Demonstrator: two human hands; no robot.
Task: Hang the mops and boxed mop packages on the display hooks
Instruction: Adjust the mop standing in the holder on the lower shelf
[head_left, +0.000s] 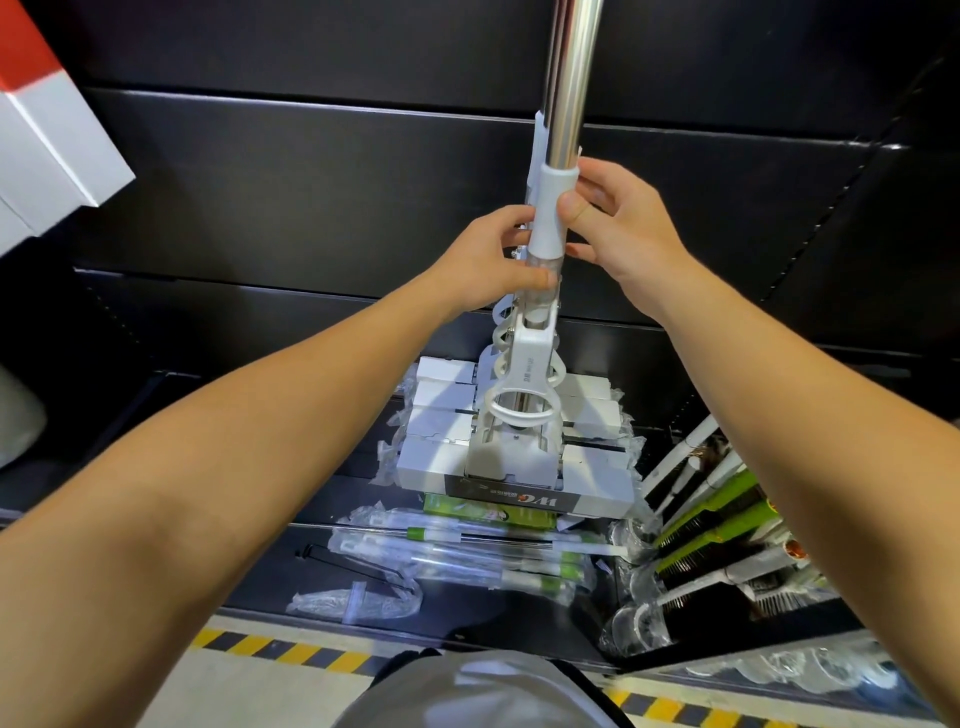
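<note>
Both hands grip an upright mop (551, 208) at its white collar, left hand (488, 260) just below right hand (615, 223), its head hanging above wrapped mops (467, 556) on the bottom shelf (260, 577).

Two hands, the left (488, 260) and the right (618, 228), hold one steel-handled mop (569, 93) upright. Below it hang at least four white mop heads (519, 462) in a row, one behind another. On the bottom shelf (249, 577) lie about four plastic-wrapped mop poles (498, 551) with green collars. At right stand roughly three green-backed brushes (711, 525).
</note>
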